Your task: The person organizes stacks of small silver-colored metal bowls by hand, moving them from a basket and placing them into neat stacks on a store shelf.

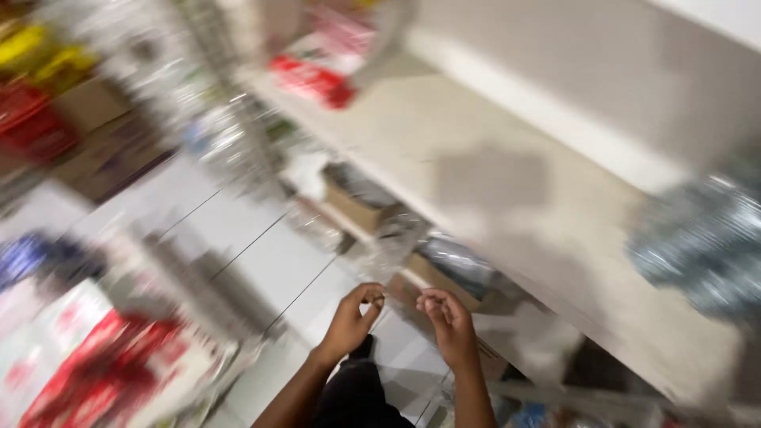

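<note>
Clear, thin plastic film (396,269) is what both hands seem to be working on, though the picture is very blurry and the film is hard to see. It looks like it runs from the fingers up toward the lower shelf, just under the edge of the big white shelf (507,198).

The left hand (353,317) has its fingers (372,297) curled together, pinched on what looks like a bit of the film. The right hand (448,321) is just beside it, and its fingers (432,299) are bent in too, as if pinching the same film. The two hands are close but not touching.

Below the white shelf there are brown cardboard boxes (357,208) with shiny wrapped things in them. A red and white pack (317,75) sits far back on the white shelf. More red and white packs (95,372) are down low on the left. The floor (261,261) has pale tiles with dark lines.

What could go wrong? I think the film could rip in the wrong spot if the hands pull too hard. It could also slip out of the fingers, because it is so thin and smooth. If it is still stuck on a box, a hard tug might drag that box off its shelf.
</note>
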